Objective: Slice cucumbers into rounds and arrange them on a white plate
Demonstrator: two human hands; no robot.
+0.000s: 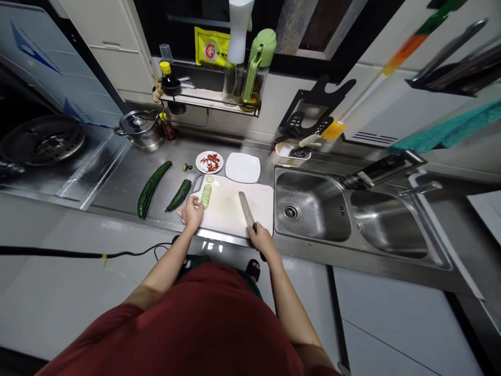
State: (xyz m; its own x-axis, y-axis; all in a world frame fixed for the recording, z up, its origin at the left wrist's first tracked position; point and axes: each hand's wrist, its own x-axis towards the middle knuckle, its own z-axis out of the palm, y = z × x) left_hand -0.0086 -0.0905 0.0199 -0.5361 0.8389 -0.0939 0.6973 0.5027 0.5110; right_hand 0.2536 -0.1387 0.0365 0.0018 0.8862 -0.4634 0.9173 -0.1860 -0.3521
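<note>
My left hand is at the left side of the white cutting board, its fingers apart and beside the near end of a row of cucumber slices. Whether the fingertips touch the slices is hard to see. One loose slice lies just beyond the row. My right hand is wrapped round the dark handle of a kitchen knife, whose blade points away from me over the board's right half. Left of the board lie a cut piece of cucumber and a whole cucumber.
Behind the board stand a small plate of chopped red pieces and a white square plate. Cucumber ends lie nearby. A lidded pot is back left, a double sink right, and a bottle rack above.
</note>
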